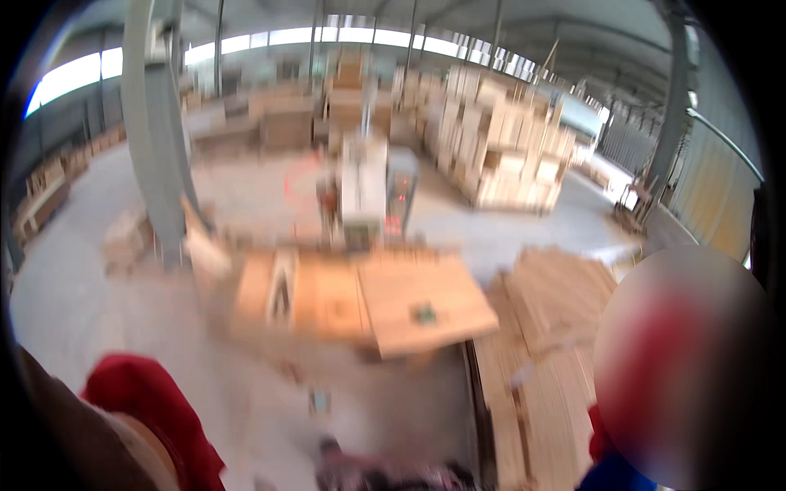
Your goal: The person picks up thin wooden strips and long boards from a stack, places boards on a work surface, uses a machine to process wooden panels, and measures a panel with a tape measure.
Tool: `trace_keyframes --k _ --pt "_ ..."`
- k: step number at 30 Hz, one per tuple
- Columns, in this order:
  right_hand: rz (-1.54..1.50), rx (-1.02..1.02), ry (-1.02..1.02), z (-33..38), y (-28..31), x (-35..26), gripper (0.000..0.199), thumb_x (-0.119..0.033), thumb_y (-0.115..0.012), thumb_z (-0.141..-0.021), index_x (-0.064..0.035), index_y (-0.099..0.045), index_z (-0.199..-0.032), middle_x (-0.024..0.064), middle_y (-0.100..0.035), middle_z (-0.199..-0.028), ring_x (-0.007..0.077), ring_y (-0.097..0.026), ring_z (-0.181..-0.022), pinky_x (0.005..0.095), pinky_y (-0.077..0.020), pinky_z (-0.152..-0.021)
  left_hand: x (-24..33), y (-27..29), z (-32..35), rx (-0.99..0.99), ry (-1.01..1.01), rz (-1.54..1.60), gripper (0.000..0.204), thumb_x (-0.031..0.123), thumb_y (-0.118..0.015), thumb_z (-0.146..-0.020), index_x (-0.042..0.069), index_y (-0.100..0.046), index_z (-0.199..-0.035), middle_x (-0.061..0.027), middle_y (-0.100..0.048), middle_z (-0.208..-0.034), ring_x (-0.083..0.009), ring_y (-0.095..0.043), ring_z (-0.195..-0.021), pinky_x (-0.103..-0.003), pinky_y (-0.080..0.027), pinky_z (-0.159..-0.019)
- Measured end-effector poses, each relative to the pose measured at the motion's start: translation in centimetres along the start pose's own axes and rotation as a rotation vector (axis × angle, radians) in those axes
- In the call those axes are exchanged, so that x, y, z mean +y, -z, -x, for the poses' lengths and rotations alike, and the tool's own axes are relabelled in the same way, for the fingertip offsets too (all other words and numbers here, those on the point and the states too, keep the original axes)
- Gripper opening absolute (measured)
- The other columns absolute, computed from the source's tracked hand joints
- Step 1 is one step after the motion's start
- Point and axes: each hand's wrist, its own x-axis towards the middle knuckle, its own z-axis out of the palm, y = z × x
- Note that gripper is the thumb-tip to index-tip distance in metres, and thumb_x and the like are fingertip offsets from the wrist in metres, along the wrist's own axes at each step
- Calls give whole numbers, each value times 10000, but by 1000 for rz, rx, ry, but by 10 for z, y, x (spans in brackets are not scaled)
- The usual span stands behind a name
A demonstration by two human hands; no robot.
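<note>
Two flat wooden boards (360, 299) (motion-blurred), rough plank stack (544, 360), red sleeve (151, 405)

A woodworking hall: stacks of cut boards (508, 155), a wooden table (426, 307), a machine (364, 192), concrete floor (98, 319), steel columns (155, 131).

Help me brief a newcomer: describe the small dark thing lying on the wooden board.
Start at the grey steel column on the left, then look right to the low workbench. Its right-hand wooden board sticks out toward the plank stacks; the small dark greenish object is the only thing lying on it.
</note>
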Motion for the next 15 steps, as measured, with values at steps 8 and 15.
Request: trace_keyframes --k 8,15 --pt "393 61 34 -67 -22 -14 493 -34 -627 -831 -1 -462 -1295 114 -588 -1021 169 -586 -832 294 -495 -711 -140 -18 25 59 296 -173 591 399 -635 -847 10 -433 -1244 -145 -472 -1270 -318 -461 -1195 -503 -290 -1099" --pt "463 -52 -46 -46 -85 83 515 -25 -629 -828 -2 -447 -1309 122 -586 -1027 178 -591 -831 303 -501 -717 -257 -113 81 0 461 -184 562 393 -645 -844 3 -460 -1204 -145 -480 -1253 -316 -472 -1178 -500 -303 -1093"
